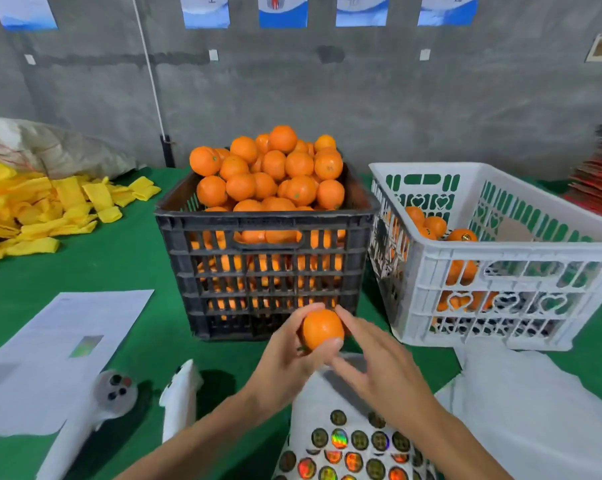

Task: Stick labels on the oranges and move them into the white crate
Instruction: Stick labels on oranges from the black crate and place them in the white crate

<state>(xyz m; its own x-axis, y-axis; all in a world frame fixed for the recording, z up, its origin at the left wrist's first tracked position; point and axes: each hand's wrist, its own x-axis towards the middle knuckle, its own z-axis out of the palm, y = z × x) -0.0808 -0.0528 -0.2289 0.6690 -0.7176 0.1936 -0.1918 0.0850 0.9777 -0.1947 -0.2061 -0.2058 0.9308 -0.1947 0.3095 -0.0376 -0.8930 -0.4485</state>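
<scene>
My left hand (287, 355) grips an orange (322, 329) in front of the black crate (265, 261), which is heaped with oranges (272, 168). My right hand (379, 368) lies against the orange's right side with its fingers fairly straight; I cannot see a label on them. Below both hands lies a white sheet of round shiny labels (351, 448). The white crate (493, 258) stands to the right with several oranges (431, 226) in it.
A green cloth (102, 265) covers the table. Yellow foam sleeves (46, 209) are piled at the left by a sack. White paper sheets (57, 344), a white device (114, 393), white backing sheets (535, 403) at the right and red cartons (601, 181) lie around.
</scene>
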